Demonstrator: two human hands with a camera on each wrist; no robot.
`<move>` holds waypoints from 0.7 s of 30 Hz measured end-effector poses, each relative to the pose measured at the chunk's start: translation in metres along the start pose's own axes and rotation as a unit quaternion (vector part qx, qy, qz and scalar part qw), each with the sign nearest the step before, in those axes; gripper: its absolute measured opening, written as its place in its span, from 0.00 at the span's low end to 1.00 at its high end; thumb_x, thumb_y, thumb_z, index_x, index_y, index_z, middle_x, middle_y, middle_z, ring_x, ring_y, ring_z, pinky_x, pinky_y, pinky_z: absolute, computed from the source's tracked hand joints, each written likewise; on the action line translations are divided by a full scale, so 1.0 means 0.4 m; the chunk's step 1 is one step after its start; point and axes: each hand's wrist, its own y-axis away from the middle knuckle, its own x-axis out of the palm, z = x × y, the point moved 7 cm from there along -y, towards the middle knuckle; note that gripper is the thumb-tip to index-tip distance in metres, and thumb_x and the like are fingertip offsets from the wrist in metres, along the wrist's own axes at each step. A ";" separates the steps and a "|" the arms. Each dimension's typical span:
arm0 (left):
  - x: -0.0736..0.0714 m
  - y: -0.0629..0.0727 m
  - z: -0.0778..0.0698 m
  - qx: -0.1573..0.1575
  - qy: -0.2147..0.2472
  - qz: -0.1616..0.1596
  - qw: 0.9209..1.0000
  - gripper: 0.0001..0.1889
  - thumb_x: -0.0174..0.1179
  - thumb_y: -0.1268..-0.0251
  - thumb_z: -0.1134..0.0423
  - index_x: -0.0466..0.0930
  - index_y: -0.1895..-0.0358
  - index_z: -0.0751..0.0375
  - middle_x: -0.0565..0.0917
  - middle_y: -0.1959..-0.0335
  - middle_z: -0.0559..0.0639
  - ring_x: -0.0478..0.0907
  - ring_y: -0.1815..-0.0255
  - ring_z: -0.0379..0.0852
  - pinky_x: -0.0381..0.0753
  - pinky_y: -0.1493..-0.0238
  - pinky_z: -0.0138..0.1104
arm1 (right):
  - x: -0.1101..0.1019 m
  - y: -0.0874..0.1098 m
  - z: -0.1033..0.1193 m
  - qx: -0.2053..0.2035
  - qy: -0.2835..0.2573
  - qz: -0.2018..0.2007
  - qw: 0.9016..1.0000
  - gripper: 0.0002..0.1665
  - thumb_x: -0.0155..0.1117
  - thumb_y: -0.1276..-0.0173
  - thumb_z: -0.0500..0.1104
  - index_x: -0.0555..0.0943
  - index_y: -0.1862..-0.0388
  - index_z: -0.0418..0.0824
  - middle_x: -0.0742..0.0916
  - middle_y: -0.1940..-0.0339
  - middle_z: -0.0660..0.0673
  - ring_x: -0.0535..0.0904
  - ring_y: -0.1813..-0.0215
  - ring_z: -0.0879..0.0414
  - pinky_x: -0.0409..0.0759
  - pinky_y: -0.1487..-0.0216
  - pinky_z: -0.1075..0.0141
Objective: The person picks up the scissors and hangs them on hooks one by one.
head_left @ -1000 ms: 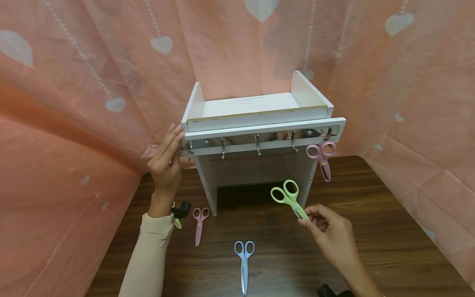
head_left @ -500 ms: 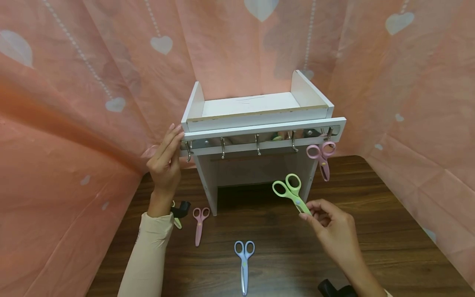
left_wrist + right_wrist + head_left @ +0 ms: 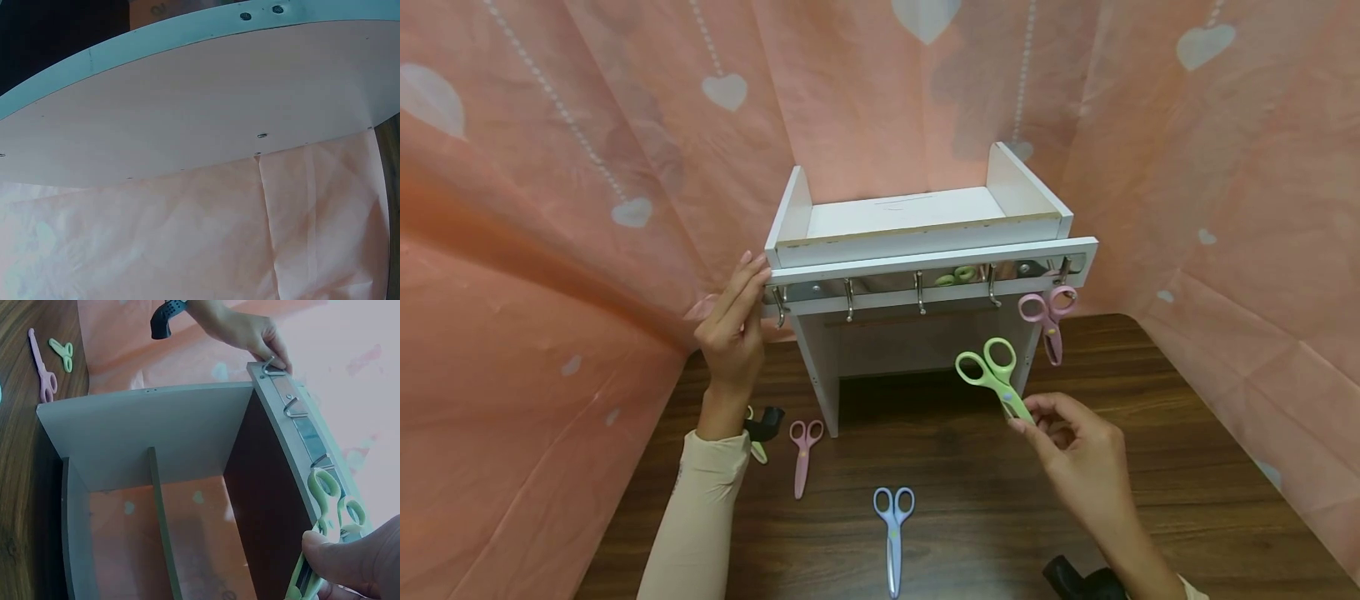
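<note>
My right hand (image 3: 1078, 454) pinches light-green scissors (image 3: 997, 379) by the blade end, handle loops pointing up and left. In the right wrist view the green scissors (image 3: 328, 506) overlap the hook rail, with the thumb (image 3: 337, 553) against them. A white hook rail (image 3: 880, 268) with several metal hooks runs along the front of a white shelf unit (image 3: 917, 240). Pink scissors (image 3: 1051, 321) hang from its rightmost hook. My left hand (image 3: 733, 333) rests on the rail's left end, fingers extended. The left wrist view shows the unit's side panel (image 3: 206, 112), not the hand.
Blue scissors (image 3: 892, 542) lie on the dark wooden table (image 3: 970, 533) in front. Pink scissors (image 3: 803, 458) lie by the unit's left leg. Another green pair (image 3: 758, 452) is partly hidden by the left wrist's black camera (image 3: 765, 423). A pink heart-patterned curtain (image 3: 865, 100) surrounds the table.
My right hand has moved up and slightly right with the green scissors, nearer the hook rail, and their reflection now shows in its metal strip. My left hand stays in place.
</note>
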 end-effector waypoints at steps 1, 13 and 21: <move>0.000 0.000 0.000 0.000 0.000 0.000 1.000 0.15 0.63 0.42 0.87 0.88 0.54 0.72 0.88 0.50 0.61 0.83 0.43 0.63 0.83 0.40 0.47 | -0.001 -0.002 0.000 0.000 0.002 0.000 1.000 0.15 0.80 0.49 0.26 0.85 0.65 0.37 0.84 0.75 0.50 0.78 0.75 0.66 0.78 0.74 0.82; 0.003 -0.008 -0.014 0.011 0.005 -0.003 1.000 0.15 0.62 0.43 0.88 0.88 0.55 0.74 0.87 0.51 0.64 0.83 0.44 0.64 0.83 0.40 0.48 | 0.000 -0.025 0.001 0.005 -0.005 -0.016 1.000 0.14 0.80 0.48 0.27 0.86 0.63 0.36 0.85 0.74 0.48 0.78 0.74 0.66 0.79 0.72 0.82; 0.006 -0.010 -0.019 0.006 0.022 -0.002 1.000 0.15 0.61 0.43 0.89 0.87 0.55 0.76 0.87 0.51 0.67 0.82 0.43 0.66 0.82 0.39 0.50 | -0.002 -0.043 0.011 -0.026 -0.022 -0.030 0.999 0.15 0.80 0.48 0.25 0.86 0.63 0.34 0.84 0.75 0.48 0.77 0.75 0.67 0.77 0.73 0.83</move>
